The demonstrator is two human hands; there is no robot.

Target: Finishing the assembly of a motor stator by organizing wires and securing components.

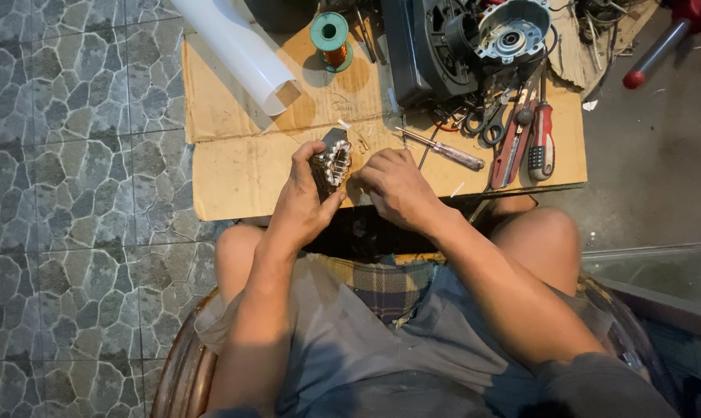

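Left hand (302, 203): we are gripping the motor stator (332, 164), fingers wrapped tight.
Right hand (395, 186): we are pinching at its windings, fingers curled narrow.
Risk: thin wire may be snapping if we tug hard.

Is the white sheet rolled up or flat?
Rolled up: the white plastic sheet forms a tube, its open round end showing, lying on the brown cardboard.

Green-flanged spool (330, 37) of copper wire, red-handled screwdriver (541, 139), brown cardboard (234, 155)
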